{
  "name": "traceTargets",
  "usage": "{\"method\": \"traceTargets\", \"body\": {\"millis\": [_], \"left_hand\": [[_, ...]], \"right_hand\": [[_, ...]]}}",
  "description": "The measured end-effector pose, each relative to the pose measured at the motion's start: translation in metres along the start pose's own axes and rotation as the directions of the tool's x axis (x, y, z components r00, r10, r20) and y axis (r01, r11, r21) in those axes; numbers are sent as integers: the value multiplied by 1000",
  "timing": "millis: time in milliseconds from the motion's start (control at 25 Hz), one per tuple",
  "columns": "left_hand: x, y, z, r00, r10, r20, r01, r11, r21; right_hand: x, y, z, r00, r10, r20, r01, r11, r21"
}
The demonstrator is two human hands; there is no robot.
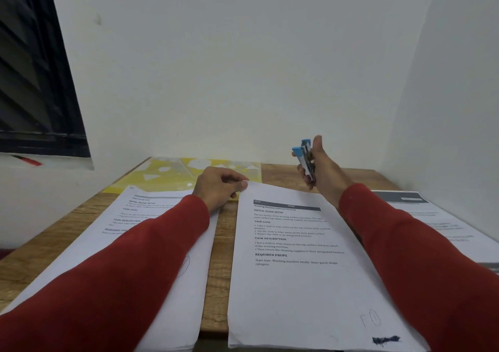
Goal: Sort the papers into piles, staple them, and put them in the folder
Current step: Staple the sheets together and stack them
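At frame centre, the left hand (220, 187) pinches the upper-left corner of the thin, floppy white printed paper pile (297, 265); the right hand (321, 168) grips a small, rigid blue stapler (303, 160) above it.

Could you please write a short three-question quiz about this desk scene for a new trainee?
1. True or false: the right hand holds the blue stapler above the table.
2. Which corner of the middle paper pile does the left hand pinch? A) far left B) near right C) far right
3. Fill in: the yellow folder lies at the ____ edge of the table, by the wall.

Key: 1 true; 2 A; 3 far
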State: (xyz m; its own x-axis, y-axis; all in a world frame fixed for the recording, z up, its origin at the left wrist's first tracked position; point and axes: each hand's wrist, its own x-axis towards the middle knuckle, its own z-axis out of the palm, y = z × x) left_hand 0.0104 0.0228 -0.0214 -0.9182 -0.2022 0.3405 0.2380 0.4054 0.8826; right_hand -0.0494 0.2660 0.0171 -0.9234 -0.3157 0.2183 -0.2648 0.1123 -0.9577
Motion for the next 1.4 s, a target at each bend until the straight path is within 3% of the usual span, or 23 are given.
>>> {"method": "traceTargets", "body": {"millis": [200, 360, 480, 720, 1040, 1280, 1400], "left_hand": [[0, 1, 2, 999, 36, -23, -36, 999, -2], [2, -1, 2, 998, 53, -33, -52, 998, 29], [1, -1, 3, 998, 57, -31, -55, 998, 38], [3, -2, 3, 998, 50, -25, -48, 998, 50], [0, 2, 2, 999, 41, -15, -40, 998, 50], [1, 1, 3, 998, 56, -20, -55, 997, 51], [2, 0, 3, 997, 77, -29, -75, 996, 53]], "right_hand": [[-6, 3, 7, 995, -90, 44, 97, 975, -201], [-4, -4, 11, 996, -73, 45, 80, 977, -195], [3, 0, 8, 999, -35, 27, 38, 992, -119], [-5, 1, 10, 994, -97, 53, 94, 994, 51], [-7, -2, 11, 991, -131, 6, 130, 989, 75], [-8, -7, 14, 996, -88, -5, 83, 920, 383], [-9, -5, 16, 995, -97, 2, 88, 910, 406]]}}
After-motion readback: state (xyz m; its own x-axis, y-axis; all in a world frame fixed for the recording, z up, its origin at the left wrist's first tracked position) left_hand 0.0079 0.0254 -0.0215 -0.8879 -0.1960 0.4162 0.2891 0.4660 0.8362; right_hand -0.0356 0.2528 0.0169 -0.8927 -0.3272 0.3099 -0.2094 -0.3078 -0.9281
